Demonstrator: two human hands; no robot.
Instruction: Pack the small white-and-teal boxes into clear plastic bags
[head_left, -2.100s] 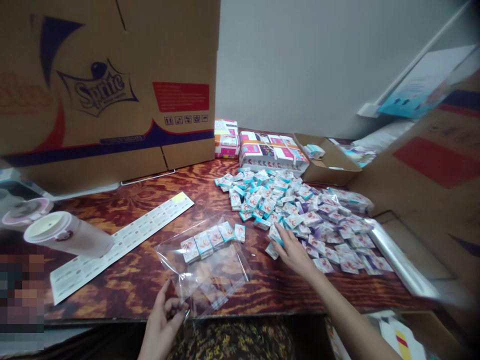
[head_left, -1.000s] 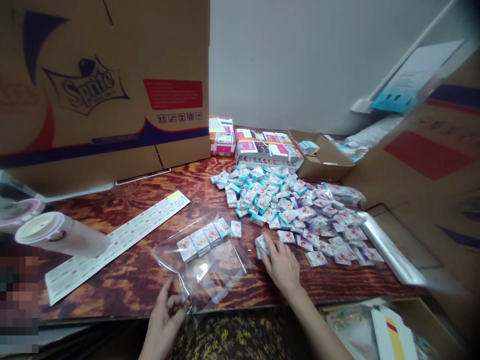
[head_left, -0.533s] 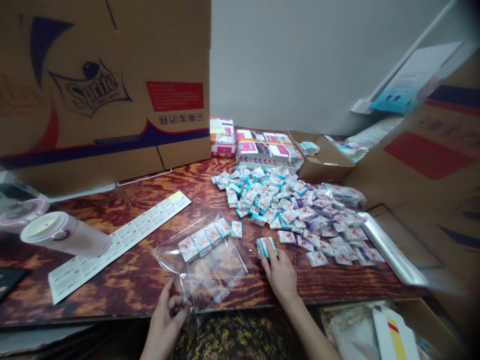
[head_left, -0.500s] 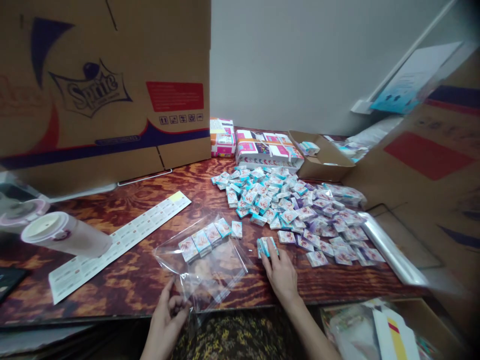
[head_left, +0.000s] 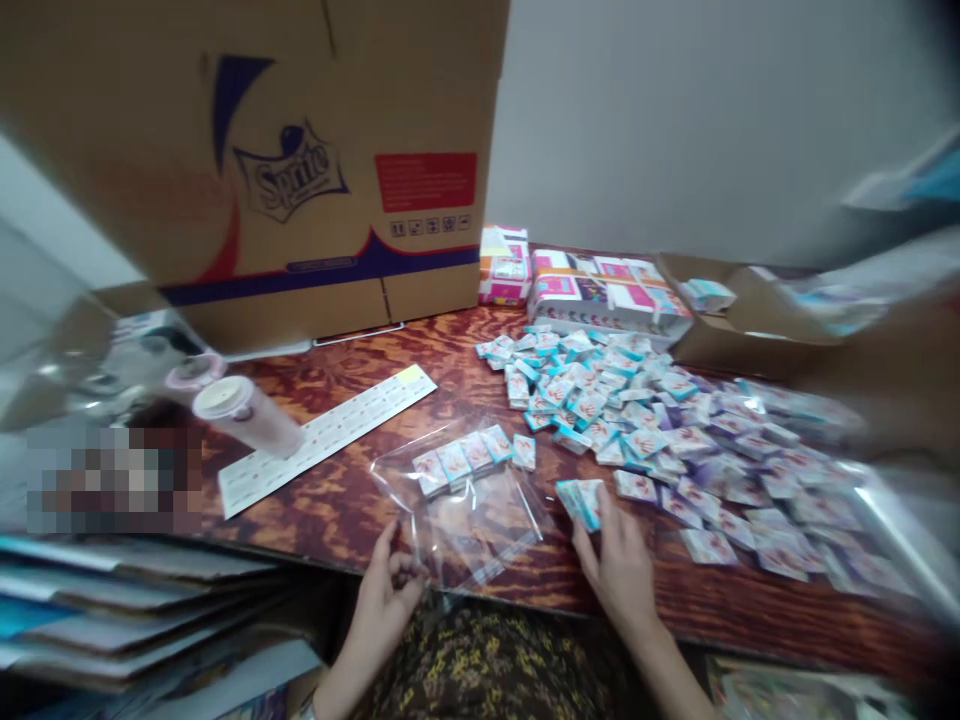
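A clear plastic bag (head_left: 480,515) lies at the table's front edge with a row of small printed boxes (head_left: 463,460) inside its far part. My left hand (head_left: 390,585) is at the bag's near left corner, fingers curled and thumb pinching the film. To the right of the bag, my right hand (head_left: 619,570) grips a few small white-and-blue boxes (head_left: 579,502) at the tabletop; its fingers partly cover them. One loose small box (head_left: 523,452) sits beside the bag. Beyond my right hand spreads a big heap of similar boxes (head_left: 600,385), blue-edged and purple-edged.
A large Sprite carton (head_left: 420,230) stands at the back left. In front of it are a lidded cup (head_left: 251,420) and a long label sheet (head_left: 375,410). Wrapped packs (head_left: 607,290) and an open carton (head_left: 757,340) line the back. A plastic roll (head_left: 900,530) lies right.
The view has turned left, so everything appears shifted right. My right hand has tightened round the small boxes, which look slightly tilted. The left hand stays by the bag.
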